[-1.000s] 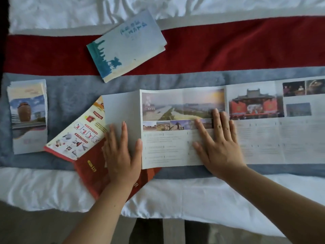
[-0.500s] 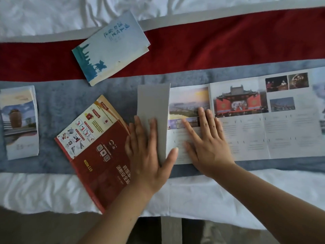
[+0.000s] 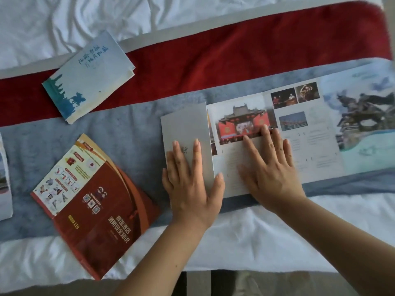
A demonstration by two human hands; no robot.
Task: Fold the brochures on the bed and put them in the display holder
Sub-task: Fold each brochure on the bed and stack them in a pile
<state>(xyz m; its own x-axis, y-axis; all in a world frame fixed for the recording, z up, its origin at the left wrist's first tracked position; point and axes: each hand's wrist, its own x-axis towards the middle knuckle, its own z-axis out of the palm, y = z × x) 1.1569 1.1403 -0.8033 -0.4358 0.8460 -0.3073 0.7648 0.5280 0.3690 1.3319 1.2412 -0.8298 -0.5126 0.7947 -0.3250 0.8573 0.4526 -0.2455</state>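
Note:
A long accordion brochure [image 3: 303, 133] with photos lies unfolded across the grey band of the bed runner, running off to the right. Its left end is folded over into a plain grey panel [image 3: 186, 129]. My left hand [image 3: 190, 182] lies flat on that grey panel, fingers spread. My right hand [image 3: 271, 167] presses flat on the printed panel just to the right of the fold. No display holder is in view.
A red fire-safety booklet stack [image 3: 96, 201] lies left of my hands. A pale blue folded brochure [image 3: 89, 80] sits on the red stripe at upper left. More folded brochures [image 3: 4, 180] show at the left edge. The bed edge [image 3: 256, 263] runs along the bottom.
The left panels have been folded over to the right, so the grey stack is further along the brochure. Both hands moved right with the fold.

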